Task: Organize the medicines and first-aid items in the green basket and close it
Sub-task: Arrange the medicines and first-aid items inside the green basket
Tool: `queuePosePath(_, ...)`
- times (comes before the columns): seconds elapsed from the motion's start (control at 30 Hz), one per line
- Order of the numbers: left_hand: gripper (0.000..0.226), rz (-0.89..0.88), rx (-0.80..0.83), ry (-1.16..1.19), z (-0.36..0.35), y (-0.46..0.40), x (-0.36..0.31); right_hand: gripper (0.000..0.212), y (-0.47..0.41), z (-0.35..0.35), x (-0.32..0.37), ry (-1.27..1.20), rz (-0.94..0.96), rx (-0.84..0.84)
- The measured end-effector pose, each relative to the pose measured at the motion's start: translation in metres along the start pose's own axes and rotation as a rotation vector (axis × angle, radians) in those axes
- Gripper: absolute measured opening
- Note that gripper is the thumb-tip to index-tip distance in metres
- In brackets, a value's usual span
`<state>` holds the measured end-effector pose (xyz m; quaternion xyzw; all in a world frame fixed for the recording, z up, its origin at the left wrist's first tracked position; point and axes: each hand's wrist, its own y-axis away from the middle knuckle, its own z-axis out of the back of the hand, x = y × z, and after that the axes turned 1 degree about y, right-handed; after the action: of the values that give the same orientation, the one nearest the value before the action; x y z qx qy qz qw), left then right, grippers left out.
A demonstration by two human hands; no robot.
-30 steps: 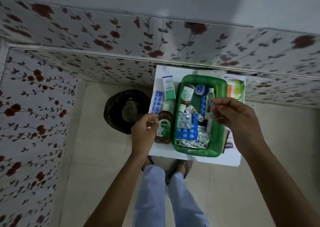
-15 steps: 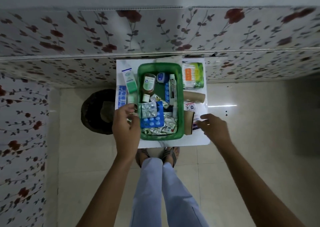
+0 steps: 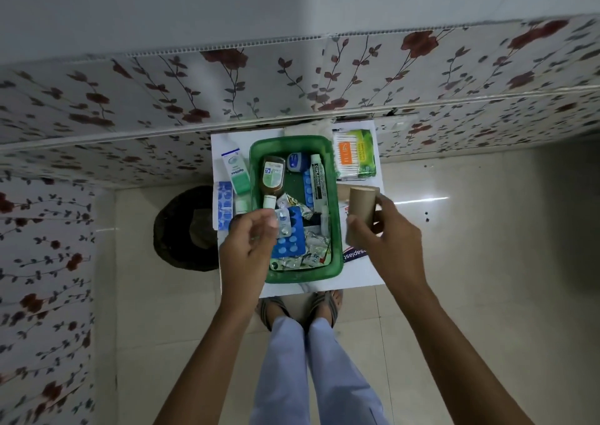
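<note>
dim indoor light | glare streak on floor tiles [image 3: 418, 199] | wide-angle edge bending | slight softness

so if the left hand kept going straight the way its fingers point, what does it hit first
Most likely the clear blister strip lying on the blue pill pack in the green basket; the left hand fingers point up and right at it. Depth is unclear, so they may already be touching it.

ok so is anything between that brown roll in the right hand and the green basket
Nothing visible blocks it. The right hand holds the brown roll just right of the green basket, which has no lid on. Inside, the nearest side holds the white tube.
</note>
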<state>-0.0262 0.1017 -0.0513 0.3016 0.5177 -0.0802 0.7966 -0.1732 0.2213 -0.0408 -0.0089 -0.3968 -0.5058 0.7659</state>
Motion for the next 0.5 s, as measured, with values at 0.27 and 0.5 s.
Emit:
queuePosePath(0.27,0.036,0.264,0.129,0.154,-0.033,-0.022,-0.027,0.029,-0.025,0.000,0.020,0.032,0.279,0.057)
queuePosePath(0.5,0.011,0.234,0.044,0.084,-0.023,-0.032,-0.020,0.030,-0.097,-0.029,-0.048,0.742,0.321,0.066)
